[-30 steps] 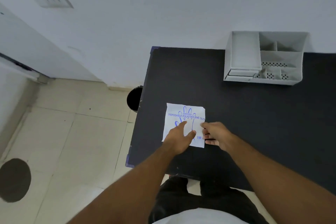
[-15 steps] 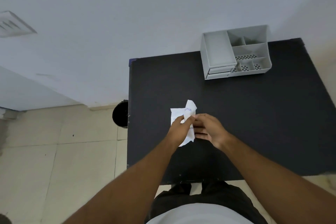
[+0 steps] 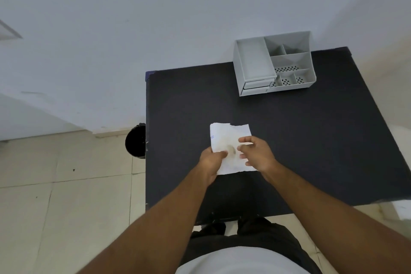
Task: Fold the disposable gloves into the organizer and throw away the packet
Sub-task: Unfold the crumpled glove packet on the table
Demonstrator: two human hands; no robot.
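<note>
- The packet [image 3: 230,140], crumpled a moment ago, is now spread out mid-frame over the black table [image 3: 311,140].
- Left hand [image 3: 211,160] pinches its lower-left edge.
- Right hand [image 3: 255,153] touches its right side, fingers loosely curled.
- The organizer [image 3: 251,62] sits upper right.

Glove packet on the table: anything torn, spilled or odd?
The glove packet has a ragged top edge, seemingly torn open. Left hand grips it; right hand hovers at its side. The organizer sits upright, apparently empty.

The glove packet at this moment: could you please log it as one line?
glove packet: held above black table | left hand: grip on lower left edge | right hand: at right edge | organizer: nothing visible inside
</note>
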